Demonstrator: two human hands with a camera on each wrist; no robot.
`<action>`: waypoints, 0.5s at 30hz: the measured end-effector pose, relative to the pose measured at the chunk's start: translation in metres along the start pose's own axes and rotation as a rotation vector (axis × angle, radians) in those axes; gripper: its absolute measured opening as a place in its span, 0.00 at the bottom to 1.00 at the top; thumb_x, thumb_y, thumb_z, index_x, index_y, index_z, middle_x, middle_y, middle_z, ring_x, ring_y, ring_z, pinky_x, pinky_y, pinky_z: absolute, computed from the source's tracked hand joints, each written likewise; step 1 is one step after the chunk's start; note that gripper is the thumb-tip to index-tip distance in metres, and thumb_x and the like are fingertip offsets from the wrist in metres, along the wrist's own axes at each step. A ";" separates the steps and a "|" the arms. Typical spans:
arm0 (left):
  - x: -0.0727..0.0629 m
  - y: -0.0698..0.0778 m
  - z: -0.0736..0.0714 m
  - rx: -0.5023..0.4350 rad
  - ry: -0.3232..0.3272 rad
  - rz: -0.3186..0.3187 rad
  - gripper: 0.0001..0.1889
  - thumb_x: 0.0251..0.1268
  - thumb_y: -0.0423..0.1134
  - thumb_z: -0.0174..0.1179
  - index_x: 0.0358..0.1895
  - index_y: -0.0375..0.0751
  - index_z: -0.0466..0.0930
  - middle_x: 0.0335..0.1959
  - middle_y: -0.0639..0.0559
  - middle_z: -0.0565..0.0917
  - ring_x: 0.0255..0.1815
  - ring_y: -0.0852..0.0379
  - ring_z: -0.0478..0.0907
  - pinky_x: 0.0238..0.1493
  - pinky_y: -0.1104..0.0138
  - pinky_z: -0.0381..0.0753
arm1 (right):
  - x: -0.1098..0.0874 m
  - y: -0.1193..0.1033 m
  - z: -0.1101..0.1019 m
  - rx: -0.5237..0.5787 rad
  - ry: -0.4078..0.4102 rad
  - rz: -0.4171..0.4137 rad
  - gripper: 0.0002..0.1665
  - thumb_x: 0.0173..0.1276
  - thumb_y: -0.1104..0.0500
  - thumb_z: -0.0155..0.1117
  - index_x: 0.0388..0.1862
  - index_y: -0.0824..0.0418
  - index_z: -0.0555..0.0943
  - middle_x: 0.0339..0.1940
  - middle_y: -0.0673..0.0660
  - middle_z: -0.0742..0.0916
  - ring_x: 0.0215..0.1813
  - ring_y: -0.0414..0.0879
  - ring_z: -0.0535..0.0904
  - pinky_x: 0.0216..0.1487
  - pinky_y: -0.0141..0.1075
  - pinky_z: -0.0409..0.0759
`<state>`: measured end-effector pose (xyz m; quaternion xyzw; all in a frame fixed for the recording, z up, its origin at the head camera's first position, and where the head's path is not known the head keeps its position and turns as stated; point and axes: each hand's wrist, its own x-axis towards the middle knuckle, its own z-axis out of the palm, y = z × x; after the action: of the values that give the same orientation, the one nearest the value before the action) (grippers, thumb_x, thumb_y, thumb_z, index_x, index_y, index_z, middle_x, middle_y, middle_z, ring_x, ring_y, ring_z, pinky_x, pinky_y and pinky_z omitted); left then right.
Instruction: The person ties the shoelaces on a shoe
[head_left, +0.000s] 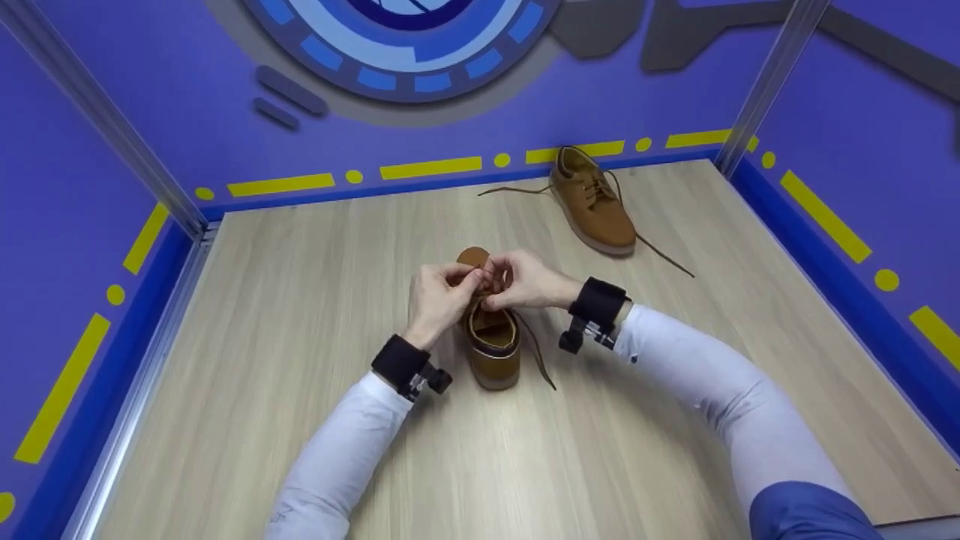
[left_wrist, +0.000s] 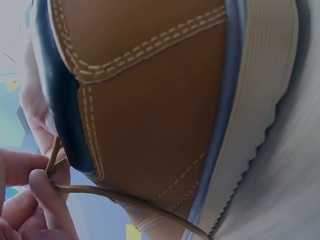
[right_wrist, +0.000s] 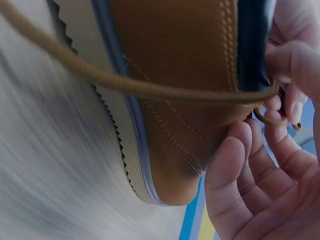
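Note:
A brown leather shoe (head_left: 495, 364) stands upright on the table, its heel toward me and its toe away. Both hands meet above its laced front. My left hand (head_left: 441, 296) pinches a brown shoelace (left_wrist: 125, 196) between thumb and fingertips. From the other side, my right hand (head_left: 529, 279) has its thumb and curled fingers at the lace (right_wrist: 150, 91), which runs up across the shoe's side into them. A small lace loop and a lace tip show among the fingertips. The hands hide most of the eyelets; exactly which finger bears on which strand is partly covered.
A matching brown shoe (head_left: 596, 206) stands farther back on the right, its laces spread to both sides. The wood-patterned table (head_left: 300, 315) is bounded by blue panels (head_left: 450, 142) at the back and sides.

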<state>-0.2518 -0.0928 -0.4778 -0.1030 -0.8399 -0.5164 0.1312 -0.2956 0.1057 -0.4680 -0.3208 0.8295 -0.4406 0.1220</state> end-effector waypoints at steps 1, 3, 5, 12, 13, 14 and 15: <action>0.000 -0.001 0.000 -0.013 -0.004 0.005 0.08 0.67 0.40 0.69 0.39 0.41 0.94 0.30 0.51 0.92 0.29 0.61 0.85 0.32 0.71 0.79 | 0.000 0.001 -0.001 0.011 0.002 -0.003 0.12 0.57 0.62 0.78 0.35 0.61 0.82 0.27 0.48 0.83 0.29 0.39 0.77 0.31 0.28 0.74; 0.000 -0.002 -0.001 -0.040 -0.012 0.012 0.08 0.67 0.39 0.70 0.39 0.39 0.94 0.31 0.49 0.93 0.30 0.61 0.85 0.33 0.72 0.79 | 0.000 0.002 -0.003 0.042 -0.005 0.002 0.09 0.61 0.62 0.76 0.33 0.60 0.82 0.25 0.47 0.83 0.26 0.38 0.77 0.28 0.27 0.74; -0.001 -0.003 -0.002 -0.058 -0.018 0.019 0.08 0.67 0.38 0.70 0.40 0.38 0.94 0.32 0.48 0.93 0.31 0.60 0.85 0.34 0.72 0.80 | 0.000 0.004 -0.004 0.082 -0.017 0.021 0.07 0.64 0.61 0.75 0.32 0.59 0.82 0.24 0.46 0.83 0.23 0.37 0.76 0.25 0.27 0.75; -0.001 -0.005 -0.004 -0.040 -0.025 0.017 0.08 0.66 0.40 0.72 0.42 0.40 0.94 0.34 0.48 0.93 0.33 0.59 0.87 0.36 0.70 0.82 | 0.001 0.008 -0.010 0.124 -0.047 0.038 0.07 0.66 0.60 0.76 0.35 0.62 0.86 0.25 0.49 0.86 0.23 0.42 0.80 0.23 0.30 0.80; -0.001 -0.005 -0.004 -0.035 -0.024 0.016 0.08 0.66 0.40 0.72 0.42 0.40 0.94 0.33 0.49 0.93 0.32 0.59 0.87 0.36 0.70 0.82 | 0.000 0.008 -0.011 0.116 -0.055 0.030 0.07 0.66 0.59 0.77 0.35 0.62 0.87 0.25 0.50 0.87 0.24 0.43 0.80 0.23 0.30 0.80; -0.001 -0.004 -0.004 -0.032 -0.024 0.015 0.08 0.66 0.41 0.72 0.42 0.40 0.94 0.33 0.49 0.93 0.32 0.59 0.87 0.36 0.70 0.82 | 0.000 0.007 -0.012 0.104 -0.061 0.021 0.07 0.65 0.59 0.78 0.36 0.62 0.88 0.26 0.51 0.87 0.24 0.44 0.80 0.23 0.30 0.80; -0.001 -0.004 -0.004 -0.030 -0.025 0.015 0.08 0.66 0.41 0.72 0.41 0.41 0.94 0.33 0.50 0.93 0.32 0.60 0.87 0.36 0.70 0.82 | 0.000 0.007 -0.012 0.084 -0.063 0.008 0.07 0.64 0.59 0.79 0.37 0.61 0.89 0.26 0.51 0.88 0.24 0.45 0.81 0.23 0.29 0.79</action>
<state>-0.2516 -0.0987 -0.4799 -0.1176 -0.8329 -0.5266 0.1230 -0.3045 0.1160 -0.4667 -0.3259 0.8071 -0.4644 0.1634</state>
